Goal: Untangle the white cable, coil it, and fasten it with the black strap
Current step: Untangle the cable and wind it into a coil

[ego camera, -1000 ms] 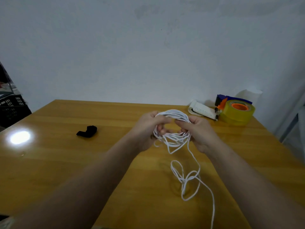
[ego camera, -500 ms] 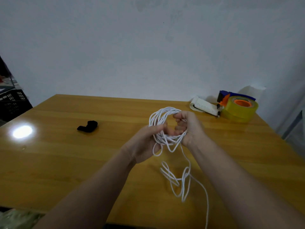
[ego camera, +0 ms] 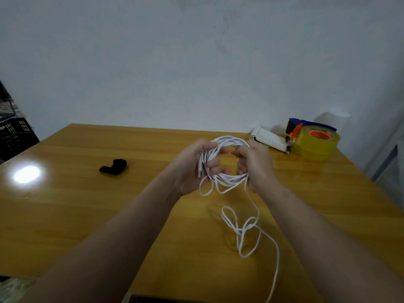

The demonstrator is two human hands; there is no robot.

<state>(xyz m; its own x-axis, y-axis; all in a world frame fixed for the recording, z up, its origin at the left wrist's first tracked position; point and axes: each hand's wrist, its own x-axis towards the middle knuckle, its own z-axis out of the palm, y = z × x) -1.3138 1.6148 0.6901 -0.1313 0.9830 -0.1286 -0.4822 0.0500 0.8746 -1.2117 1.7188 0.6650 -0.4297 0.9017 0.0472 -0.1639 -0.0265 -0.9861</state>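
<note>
The cable (ego camera: pixel 231 140) is held as a coil above the table (ego camera: pixel 87 215), gripped on one side by the left hand (ego camera: pixel 190 169) and on the other by the right hand (ego camera: pixel 256 166); its tail is trailed over the wood. The strap (ego camera: pixel 113 166) is seen lying well left. What is in the crate (ego camera: pixel 15 136) cannot be told.

Plain pale grey wall (ego camera: pixel 196 62) at the back. Glossy yellow wooden tabletop (ego camera: pixel 87 215) against it, bright glare (ego camera: pixel 26 174) near the left edge. Dark slotted crate (ego camera: pixel 15 136) beyond the far left corner.
</note>
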